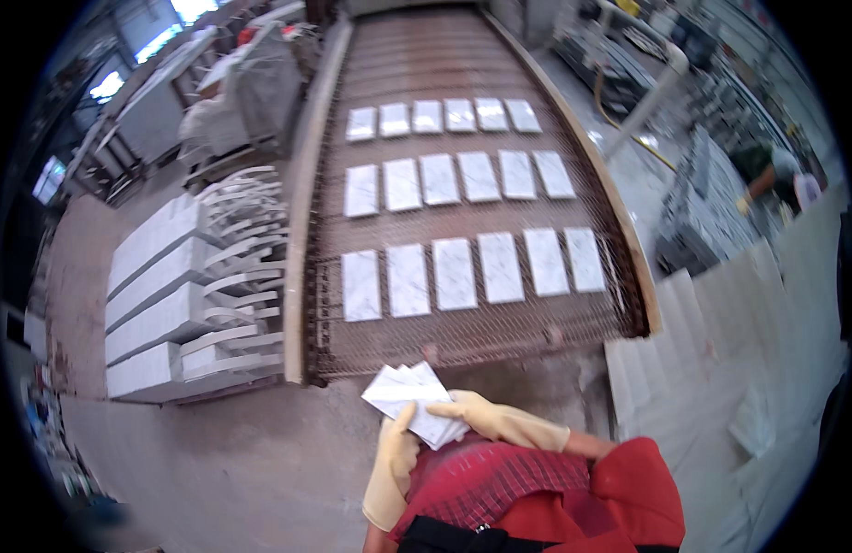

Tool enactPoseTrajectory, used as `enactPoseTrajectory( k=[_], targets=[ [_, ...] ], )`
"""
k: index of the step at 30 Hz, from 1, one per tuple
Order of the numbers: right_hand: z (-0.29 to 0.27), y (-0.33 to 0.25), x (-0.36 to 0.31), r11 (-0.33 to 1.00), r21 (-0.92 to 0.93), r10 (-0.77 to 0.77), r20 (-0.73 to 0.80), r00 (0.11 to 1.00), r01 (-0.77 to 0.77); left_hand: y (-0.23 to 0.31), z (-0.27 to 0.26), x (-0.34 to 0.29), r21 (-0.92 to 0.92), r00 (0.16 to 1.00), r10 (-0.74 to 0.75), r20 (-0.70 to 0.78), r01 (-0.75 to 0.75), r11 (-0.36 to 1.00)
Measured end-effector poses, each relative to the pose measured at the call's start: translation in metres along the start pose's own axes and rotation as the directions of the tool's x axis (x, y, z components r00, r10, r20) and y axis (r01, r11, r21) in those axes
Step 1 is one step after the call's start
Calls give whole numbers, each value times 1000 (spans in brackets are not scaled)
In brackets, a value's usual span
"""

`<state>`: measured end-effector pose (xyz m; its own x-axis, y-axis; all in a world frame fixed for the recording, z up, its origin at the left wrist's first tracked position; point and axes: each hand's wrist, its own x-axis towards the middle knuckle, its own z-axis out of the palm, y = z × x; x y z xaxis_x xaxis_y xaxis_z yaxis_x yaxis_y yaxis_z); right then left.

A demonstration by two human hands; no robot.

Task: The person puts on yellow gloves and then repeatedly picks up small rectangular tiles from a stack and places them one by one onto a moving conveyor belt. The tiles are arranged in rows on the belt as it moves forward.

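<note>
Both gloved hands on one fanned stack of tiles (412, 392), white with grey veining, held just in front of the red shirt (500, 465). Left hand (392, 456) pinches the stack from its near-left side, thumb pressed over the top face; right hand (472, 415) clamps the right edge, fingers over the top, underside hidden. Key relation: mesh belt (426, 348) starts straight ahead of the grip, its near edge just beyond the stack, running lengthwise away from it. Right hand looks slightly nearer that edge; left sits lower, closer to the body. Held tiles splay at several angles, so no single long axis; nearest row of tiles (454, 274) on the belt lies ahead of the grip, long axes pointing roughly away from it, gaps between tiles. Two more rows farther out the same way. White slabs (159, 313) left of the grip, a co-worker (778, 177) far off ahead-right. No label, brand or writing legible on tiles, gloves or belt.
</note>
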<state>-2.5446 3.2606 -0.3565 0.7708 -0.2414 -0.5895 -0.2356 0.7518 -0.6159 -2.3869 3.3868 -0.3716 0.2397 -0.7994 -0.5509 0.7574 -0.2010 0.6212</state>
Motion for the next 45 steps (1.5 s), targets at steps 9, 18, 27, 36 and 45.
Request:
enactPoseTrajectory(
  k=[9, 18, 27, 36, 45],
  targets=[
    [6, 4, 22, 999, -10, -32, -71, 997, 31, 18, -25, 16, 299, 998, -62, -23, 66, 952],
    [56, 21, 56, 984, 162, -46, -169, 985, 74, 69, -62, 8, 443, 984, -174, -41, 174, 879],
    [73, 56, 79, 988, 131, -53, -235, 971, 86, 58, -114, 26, 412, 968, -202, 147, 125, 903],
    [79, 74, 84, 954, 271, -75, -201, 977, 129, 42, -135, 38, 237, 939, -245, 242, 187, 953],
    [66, 86, 91, 954, 270, -79, -184, 980, 128, 28, -143, 53, 133, 919, -342, 196, 320, 938]
  ],
)
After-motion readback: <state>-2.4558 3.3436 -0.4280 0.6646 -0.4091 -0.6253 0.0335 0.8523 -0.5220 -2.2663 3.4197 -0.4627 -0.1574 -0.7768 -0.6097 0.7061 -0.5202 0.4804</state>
